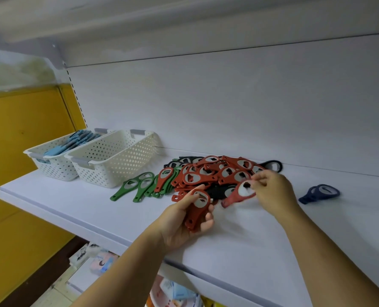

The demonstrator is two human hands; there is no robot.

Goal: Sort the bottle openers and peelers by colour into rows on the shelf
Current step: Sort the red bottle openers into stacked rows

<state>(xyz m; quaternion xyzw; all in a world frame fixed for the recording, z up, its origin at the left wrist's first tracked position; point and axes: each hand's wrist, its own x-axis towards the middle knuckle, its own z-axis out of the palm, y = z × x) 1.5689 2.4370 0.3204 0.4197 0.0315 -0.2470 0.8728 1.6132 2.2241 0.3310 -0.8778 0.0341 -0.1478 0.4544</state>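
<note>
A heap of red bottle openers (215, 171) lies on the white shelf (77, 202), with black ones (217, 191) partly buried under it. Several green openers (139, 187) fan out at the heap's left. Two dark blue openers (321, 192) lie apart at the right. My left hand (184, 224) grips a small stack of red openers (198, 209) just in front of the heap. My right hand (272, 191) pinches the head of another red opener (237, 197), lifted at the heap's near edge.
Two white perforated baskets stand at the shelf's left: the far basket (51, 165) holds light blue items, the near basket (113, 160) shows nothing inside from here. One black opener (272, 166) lies against the back wall. A lower shelf holds packaged goods (102, 262).
</note>
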